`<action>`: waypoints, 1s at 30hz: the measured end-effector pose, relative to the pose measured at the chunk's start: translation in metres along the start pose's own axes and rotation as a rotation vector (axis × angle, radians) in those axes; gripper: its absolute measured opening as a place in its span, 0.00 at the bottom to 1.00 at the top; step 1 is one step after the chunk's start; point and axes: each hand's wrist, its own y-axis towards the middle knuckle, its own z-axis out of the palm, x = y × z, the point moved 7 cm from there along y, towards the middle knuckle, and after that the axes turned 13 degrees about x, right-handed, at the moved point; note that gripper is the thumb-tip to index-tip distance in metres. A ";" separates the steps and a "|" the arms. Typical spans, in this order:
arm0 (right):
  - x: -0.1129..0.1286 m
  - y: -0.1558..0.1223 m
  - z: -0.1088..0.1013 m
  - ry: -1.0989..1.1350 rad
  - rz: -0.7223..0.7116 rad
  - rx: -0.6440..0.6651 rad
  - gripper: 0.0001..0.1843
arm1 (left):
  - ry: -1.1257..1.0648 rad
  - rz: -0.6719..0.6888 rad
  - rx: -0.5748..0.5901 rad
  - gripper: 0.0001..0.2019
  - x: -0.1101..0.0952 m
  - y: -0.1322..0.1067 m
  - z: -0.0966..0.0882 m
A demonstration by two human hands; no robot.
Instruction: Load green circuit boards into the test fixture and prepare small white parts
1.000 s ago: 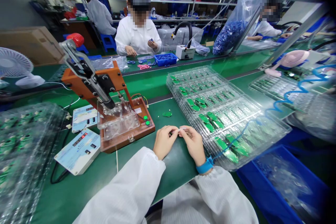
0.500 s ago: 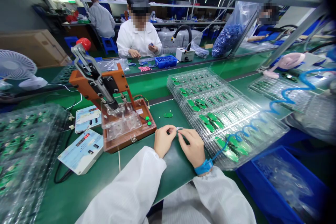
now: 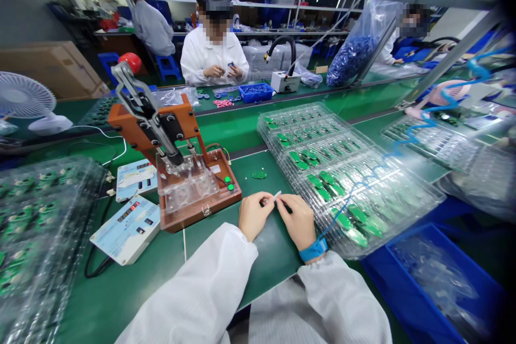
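Centrally, above the green desk (image 3: 213,220), the left hand (image 3: 255,216) and the right hand (image 3: 296,220) are held close together, with the knuckles raised; a narrow white strip (image 3: 278,194) is shown between them, its long axis tilted up and away toward the right of the view. Its lower end is hidden at the fingertips (image 3: 281,202) of the right hand and those of the left, all curled and pressed inward; which hand carries the pinch cannot be told, though the right is judged slightly nearer its free end. Just ahead of the hands, a small green circuit board (image 3: 259,174) is laid flat on the desk; to the right, stacked clear plastic trays (image 3: 419,207) of green boards are set near the right hand; to the left, an orange press fixture (image 3: 121,121) stands over a clear plastic jig (image 3: 187,193); a blue wrist strap (image 3: 313,250) is worn on the right wrist.
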 end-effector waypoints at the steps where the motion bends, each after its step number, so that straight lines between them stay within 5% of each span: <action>1: -0.001 0.000 0.000 0.000 0.001 0.003 0.09 | 0.006 0.001 0.002 0.05 0.000 0.000 0.000; 10: -0.003 0.001 0.006 -0.021 -0.016 0.058 0.10 | 0.069 -0.004 0.021 0.06 0.003 0.001 0.003; 30: 0.004 0.002 0.007 -0.052 -0.027 0.077 0.10 | -0.188 -0.003 0.060 0.06 0.011 0.006 0.006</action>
